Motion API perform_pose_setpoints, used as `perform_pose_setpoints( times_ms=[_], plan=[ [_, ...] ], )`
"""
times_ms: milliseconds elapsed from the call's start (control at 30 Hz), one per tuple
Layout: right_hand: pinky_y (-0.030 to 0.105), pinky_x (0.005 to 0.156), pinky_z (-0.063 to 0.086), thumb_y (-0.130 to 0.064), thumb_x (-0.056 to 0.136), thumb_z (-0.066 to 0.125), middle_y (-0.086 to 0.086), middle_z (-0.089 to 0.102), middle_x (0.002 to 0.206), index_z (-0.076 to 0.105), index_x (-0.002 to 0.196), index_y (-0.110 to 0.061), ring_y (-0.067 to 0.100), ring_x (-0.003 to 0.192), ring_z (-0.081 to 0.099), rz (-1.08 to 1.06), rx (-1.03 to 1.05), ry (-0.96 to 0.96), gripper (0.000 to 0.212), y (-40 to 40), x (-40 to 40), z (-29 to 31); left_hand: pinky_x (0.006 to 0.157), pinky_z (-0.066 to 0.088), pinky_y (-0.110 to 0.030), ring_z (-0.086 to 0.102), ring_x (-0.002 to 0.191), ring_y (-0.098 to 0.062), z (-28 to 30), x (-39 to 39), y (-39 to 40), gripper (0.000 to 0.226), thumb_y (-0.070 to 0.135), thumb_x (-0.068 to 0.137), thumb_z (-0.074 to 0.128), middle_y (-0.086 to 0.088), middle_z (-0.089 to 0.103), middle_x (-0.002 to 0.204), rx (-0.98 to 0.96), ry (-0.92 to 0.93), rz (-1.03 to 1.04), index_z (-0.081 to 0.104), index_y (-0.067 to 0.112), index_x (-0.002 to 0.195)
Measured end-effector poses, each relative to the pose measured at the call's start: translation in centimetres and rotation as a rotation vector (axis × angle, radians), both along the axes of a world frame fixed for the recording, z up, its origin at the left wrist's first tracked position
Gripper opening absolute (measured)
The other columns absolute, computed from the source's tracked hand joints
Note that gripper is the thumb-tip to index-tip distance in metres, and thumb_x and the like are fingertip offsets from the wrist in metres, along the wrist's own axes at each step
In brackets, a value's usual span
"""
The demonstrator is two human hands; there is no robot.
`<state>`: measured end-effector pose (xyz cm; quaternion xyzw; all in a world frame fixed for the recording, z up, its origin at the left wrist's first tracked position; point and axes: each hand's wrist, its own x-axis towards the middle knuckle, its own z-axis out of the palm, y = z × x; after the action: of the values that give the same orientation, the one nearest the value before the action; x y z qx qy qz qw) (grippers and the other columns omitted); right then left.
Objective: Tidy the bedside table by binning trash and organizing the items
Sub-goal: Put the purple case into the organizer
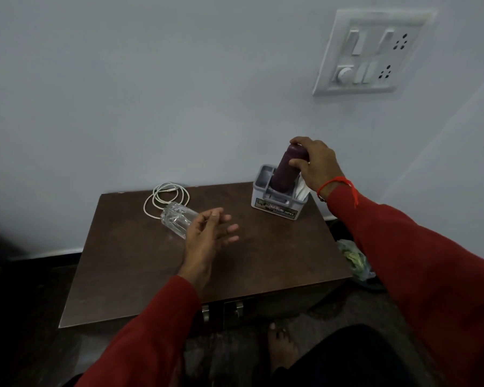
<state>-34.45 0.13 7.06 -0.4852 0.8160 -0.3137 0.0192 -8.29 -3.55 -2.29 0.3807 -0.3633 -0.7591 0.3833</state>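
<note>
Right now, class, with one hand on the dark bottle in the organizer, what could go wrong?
1. The right hand grips the tilted maroon bottle by its top; it might tip the grey organizer, which sits near the table's back right corner.
2. The clear bottle lies on its side beside the open left hand; a nudge could roll it.

I'm seeing a dim, bluish view; the wall [179, 79] is catching soft, even light while the floor [25, 317] is sinking into black (lower left especially). Wide-angle distortion is bending the switch plate [372, 51] and edges.
</note>
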Motion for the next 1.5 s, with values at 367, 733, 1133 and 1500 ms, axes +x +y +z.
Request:
perform_pose_setpoints(
  times_ms=[367,733,1133,1500],
  plan=[
    [0.032,0.094,0.042,-0.011,0.084,0.068,0.014,0.057,0.118,0.056,0.127,-0.024,0.031,0.109,0.055,0.032,0.113,-0.021,0.046,-1.0,0.8,0.5,0.058,0.06,-0.033,0.075,0.085,-0.025,0.0,0.5,0.1,0.014,0.022,0.1,0.058,-0.007,0.072,0.097,0.008,-0.007,-0.003,0.066,0.015,0.108],
    [0.021,0.09,0.036,-0.026,0.082,0.07,0.014,0.06,0.113,0.058,0.123,-0.018,0.027,0.105,0.057,-0.134,-0.265,-0.023,0.043,-1.5,0.5,2.6,0.054,0.059,-0.031,0.075,0.081,-0.023,0.6,0.8,0.1,0.012,0.022,0.101,0.057,-0.007,0.071,0.097,-0.004,-0.01,0.001,0.066,0.015,0.107],
    [0.027,0.1,0.037,-0.011,0.084,0.068,0.018,0.061,0.12,0.06,0.129,-0.018,0.032,0.114,0.056,-0.097,-0.093,0.003,0.046,-2.5,-1.1,2.7,0.056,0.06,-0.032,0.075,0.082,-0.023,0.8,1.1,-0.2,0.015,0.022,0.101,0.056,-0.007,0.071,0.099,-0.012,-0.016,-0.009,0.065,0.014,0.111],
    [0.029,0.099,0.04,-0.007,0.084,0.066,0.018,0.061,0.12,0.059,0.13,-0.018,0.033,0.113,0.057,-0.082,-0.051,-0.042,0.047,-2.2,-1.5,1.5,0.055,0.06,-0.032,0.075,0.083,-0.024,0.6,1.0,-0.2,0.014,0.023,0.101,0.057,-0.006,0.071,0.099,-0.008,-0.031,-0.015,0.066,0.016,0.11]
  ],
)
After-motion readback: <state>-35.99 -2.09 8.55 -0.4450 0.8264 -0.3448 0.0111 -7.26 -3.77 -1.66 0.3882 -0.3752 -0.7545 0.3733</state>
